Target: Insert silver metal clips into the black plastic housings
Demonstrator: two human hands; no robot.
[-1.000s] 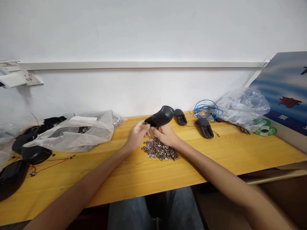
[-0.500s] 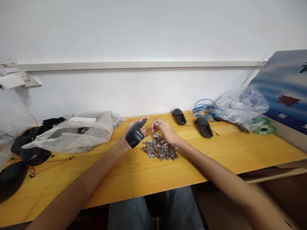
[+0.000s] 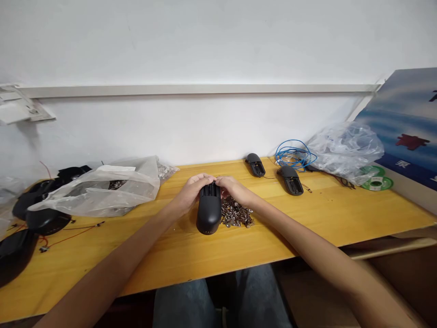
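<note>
A long black plastic shell [image 3: 209,210] points toward me over the yellow wooden table [image 3: 191,255], its open compartment end held at the far side. My left hand [image 3: 191,191] curls round that far end from the left. My right hand [image 3: 234,187] meets it from the right, fingertips pinched at the same end; anything small between them is hidden. Just right of the shell lies a heap of small shiny metal clips [image 3: 236,215].
Two more black shells [image 3: 256,165] [image 3: 290,179] lie at the back right beside a blue wire coil [image 3: 294,155], a crumpled clear bag [image 3: 346,148] and green solder reels [image 3: 377,183]. A clear bag of parts [image 3: 102,187] and several black housings [image 3: 44,218] fill the left.
The black shell was turned over from a raised hold to lying lengthwise toward me. My right hand left the clip heap and came back to the shell's far end.
</note>
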